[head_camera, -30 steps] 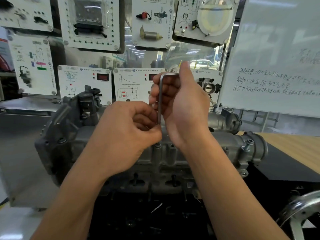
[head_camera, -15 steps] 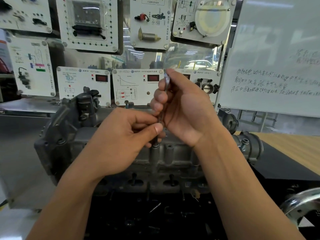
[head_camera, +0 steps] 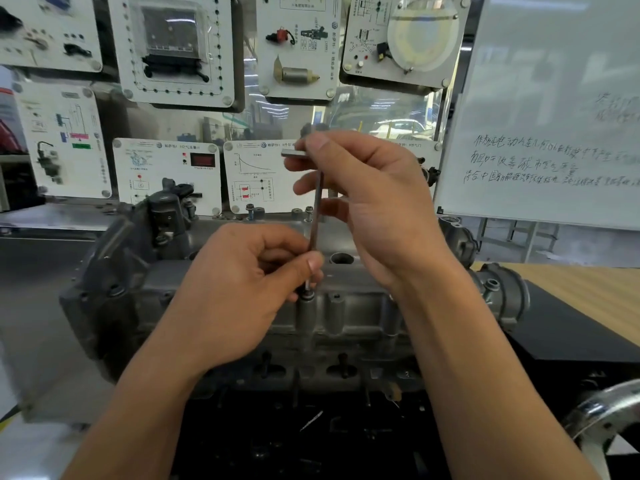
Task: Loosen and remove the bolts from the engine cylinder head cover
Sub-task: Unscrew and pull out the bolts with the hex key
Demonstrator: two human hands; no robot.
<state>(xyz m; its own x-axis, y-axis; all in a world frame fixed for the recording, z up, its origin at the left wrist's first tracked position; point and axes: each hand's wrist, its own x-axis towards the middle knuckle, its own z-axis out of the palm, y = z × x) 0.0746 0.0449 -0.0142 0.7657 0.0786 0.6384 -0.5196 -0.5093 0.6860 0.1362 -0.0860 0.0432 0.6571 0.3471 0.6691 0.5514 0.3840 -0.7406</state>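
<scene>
A grey cast cylinder head cover [head_camera: 349, 306] lies across the middle of the bench. An L-shaped hex key [head_camera: 316, 220] stands upright with its tip in a bolt [head_camera: 307, 295] on the cover's near edge. My right hand [head_camera: 367, 199] pinches the key's short top arm between thumb and fingers. My left hand [head_camera: 242, 292] holds the lower shaft between thumb and fingertips just above the bolt. Other bolts [head_camera: 309, 211] stick up along the cover's far edge.
Training panels [head_camera: 166, 174] hang on the wall behind the engine. A whiteboard [head_camera: 550, 112] stands at the right, above a wooden table [head_camera: 581, 289]. A chromed wheel rim [head_camera: 606, 417] shows at the lower right. Black engine parts [head_camera: 294, 427] lie below the cover.
My right hand has turned the key's short arm round, from pointing right to pointing left. My left hand stays at the shaft's lower end.
</scene>
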